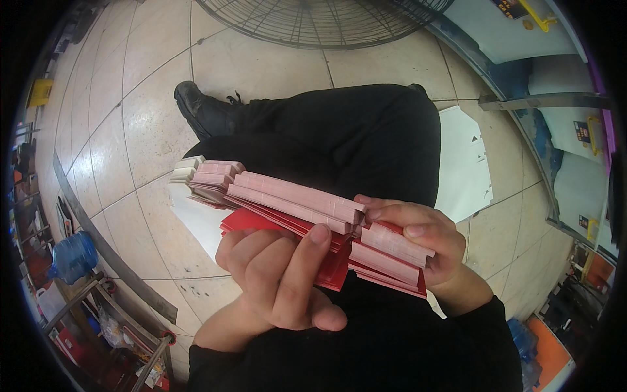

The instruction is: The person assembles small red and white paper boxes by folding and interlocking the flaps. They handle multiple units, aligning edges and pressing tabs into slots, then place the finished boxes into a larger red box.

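Note:
A thick stack of flat red and pink card pieces (294,202) lies fanned across both my hands, above my lap in black trousers. My left hand (281,274) cups the stack from below, thumb pressed on its front edge. My right hand (424,245) grips the right end, fingers curled over the top pieces. The far left end of the stack shows paler, cream-coloured edges.
A white flat sheet (467,163) lies on the tiled floor to the right of my leg; another white piece (199,222) sits under the stack. My black shoe (202,111) points left. A large fan grille (320,23) stands ahead. A blue water bottle (72,256) and a rack are lower left.

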{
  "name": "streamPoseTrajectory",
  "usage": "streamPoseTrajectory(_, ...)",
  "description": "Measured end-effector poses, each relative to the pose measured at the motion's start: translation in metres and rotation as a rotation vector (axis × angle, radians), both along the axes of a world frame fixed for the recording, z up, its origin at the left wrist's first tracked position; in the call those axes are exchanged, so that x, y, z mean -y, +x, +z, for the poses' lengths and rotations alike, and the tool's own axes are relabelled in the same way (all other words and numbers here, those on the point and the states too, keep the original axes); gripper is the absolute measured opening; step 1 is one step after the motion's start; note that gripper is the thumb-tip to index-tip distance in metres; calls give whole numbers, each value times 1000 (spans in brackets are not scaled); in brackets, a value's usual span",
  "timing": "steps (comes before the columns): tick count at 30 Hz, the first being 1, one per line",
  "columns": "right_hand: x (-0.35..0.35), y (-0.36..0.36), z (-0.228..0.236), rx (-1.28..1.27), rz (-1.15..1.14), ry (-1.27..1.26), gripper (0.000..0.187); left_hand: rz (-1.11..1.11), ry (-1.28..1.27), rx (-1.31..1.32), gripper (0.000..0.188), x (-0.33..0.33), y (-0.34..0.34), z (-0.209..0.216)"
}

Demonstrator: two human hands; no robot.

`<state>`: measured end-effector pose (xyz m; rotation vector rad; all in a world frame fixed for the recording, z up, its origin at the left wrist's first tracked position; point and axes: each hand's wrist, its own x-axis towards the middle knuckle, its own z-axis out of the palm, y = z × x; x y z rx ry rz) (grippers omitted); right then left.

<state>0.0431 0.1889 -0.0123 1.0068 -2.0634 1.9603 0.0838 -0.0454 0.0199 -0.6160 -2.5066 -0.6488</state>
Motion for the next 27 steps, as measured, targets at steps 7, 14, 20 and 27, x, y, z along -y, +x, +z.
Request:
streamPoseTrajectory(7,9,-2,-9,-97,-135,-61,65,21,71,-45,76,-2,3,-5)
streamPoseTrajectory(14,8,-2,-6,-90,-113,-65,63,-9,65,-71,56,3,2,2)
streamPoseTrajectory(20,-2,3,4,-6,4,8,78,-63,71,90,64,5,-3,10)
streamPoseTrajectory(27,-6,6,7,48,43,38,80,-19,50,59,68,-1,4,9)
